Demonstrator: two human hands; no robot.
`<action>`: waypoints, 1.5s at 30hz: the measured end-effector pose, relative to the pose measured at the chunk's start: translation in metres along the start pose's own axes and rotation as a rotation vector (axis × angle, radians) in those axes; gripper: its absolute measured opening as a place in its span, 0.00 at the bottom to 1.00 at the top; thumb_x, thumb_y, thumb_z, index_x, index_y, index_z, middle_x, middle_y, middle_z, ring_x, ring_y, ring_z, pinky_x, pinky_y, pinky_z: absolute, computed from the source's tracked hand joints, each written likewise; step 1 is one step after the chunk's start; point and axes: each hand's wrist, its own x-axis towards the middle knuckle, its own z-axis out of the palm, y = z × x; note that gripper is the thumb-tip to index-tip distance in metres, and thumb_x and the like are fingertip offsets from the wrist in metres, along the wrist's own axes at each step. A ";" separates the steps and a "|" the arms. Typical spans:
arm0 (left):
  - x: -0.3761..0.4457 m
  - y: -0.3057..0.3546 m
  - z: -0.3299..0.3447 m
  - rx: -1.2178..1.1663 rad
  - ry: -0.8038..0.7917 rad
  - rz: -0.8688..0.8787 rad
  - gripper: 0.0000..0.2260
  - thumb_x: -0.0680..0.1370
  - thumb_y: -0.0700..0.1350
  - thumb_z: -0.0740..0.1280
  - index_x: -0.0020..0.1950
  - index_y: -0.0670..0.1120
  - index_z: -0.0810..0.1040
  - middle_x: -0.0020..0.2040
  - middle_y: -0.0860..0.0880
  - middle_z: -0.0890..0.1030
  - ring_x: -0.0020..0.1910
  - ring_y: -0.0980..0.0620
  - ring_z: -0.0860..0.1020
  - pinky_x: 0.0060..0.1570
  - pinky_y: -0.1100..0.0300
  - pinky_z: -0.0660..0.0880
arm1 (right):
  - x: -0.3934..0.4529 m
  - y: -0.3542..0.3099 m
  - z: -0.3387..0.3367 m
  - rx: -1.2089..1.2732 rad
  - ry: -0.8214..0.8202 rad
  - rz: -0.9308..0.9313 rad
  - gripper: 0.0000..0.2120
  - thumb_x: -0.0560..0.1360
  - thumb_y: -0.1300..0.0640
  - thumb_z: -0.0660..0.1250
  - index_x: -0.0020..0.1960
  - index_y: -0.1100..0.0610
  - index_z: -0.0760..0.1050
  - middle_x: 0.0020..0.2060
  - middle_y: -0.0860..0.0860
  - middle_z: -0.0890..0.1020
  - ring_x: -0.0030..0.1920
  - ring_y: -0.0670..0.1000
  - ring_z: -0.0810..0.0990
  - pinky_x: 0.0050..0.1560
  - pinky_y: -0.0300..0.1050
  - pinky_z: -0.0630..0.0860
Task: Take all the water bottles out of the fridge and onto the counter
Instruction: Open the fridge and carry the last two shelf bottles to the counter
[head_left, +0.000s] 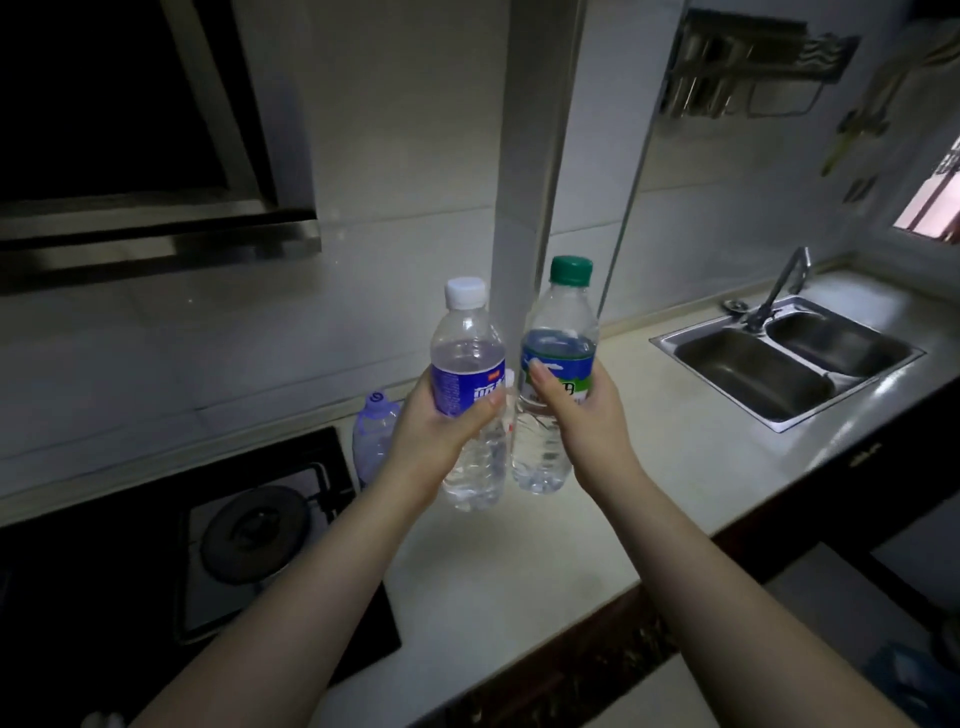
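- We stand at the pale counter (519, 561), hob (249, 530) on one side and sink (784, 364) on the other; the fridge is out of view, so we cannot tell how many bottles remain inside.
- Our left hand (441, 431) curls round the blue-label bottle (470, 395), our right hand (576, 410) round the green-cap bottle (556, 374); both appear held just above the counter, not yet set down.
- One more bottle (371, 436) already stands behind, near the wall.

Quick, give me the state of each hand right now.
Left hand: fingers wrapped around the white-capped bottle.
Right hand: fingers wrapped around the green-capped bottle.
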 end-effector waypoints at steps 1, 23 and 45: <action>0.003 -0.012 0.000 -0.028 0.034 -0.026 0.23 0.64 0.53 0.78 0.57 0.55 0.78 0.53 0.50 0.85 0.54 0.50 0.83 0.56 0.49 0.78 | 0.004 0.012 0.000 -0.007 -0.008 0.012 0.17 0.73 0.53 0.72 0.60 0.57 0.75 0.50 0.55 0.84 0.50 0.53 0.84 0.46 0.42 0.80; 0.014 -0.194 -0.027 0.191 0.541 -0.349 0.28 0.60 0.46 0.80 0.59 0.49 0.78 0.50 0.52 0.85 0.50 0.54 0.82 0.52 0.57 0.78 | 0.060 0.230 0.007 -0.166 -0.411 0.369 0.24 0.67 0.51 0.79 0.58 0.42 0.73 0.52 0.42 0.82 0.52 0.43 0.81 0.53 0.43 0.79; 0.011 -0.240 -0.054 0.313 0.505 -0.471 0.34 0.62 0.46 0.80 0.67 0.50 0.73 0.59 0.50 0.82 0.60 0.51 0.80 0.61 0.53 0.76 | 0.054 0.277 0.025 -0.230 -0.376 0.400 0.30 0.66 0.62 0.79 0.59 0.48 0.67 0.50 0.41 0.78 0.48 0.32 0.77 0.45 0.27 0.74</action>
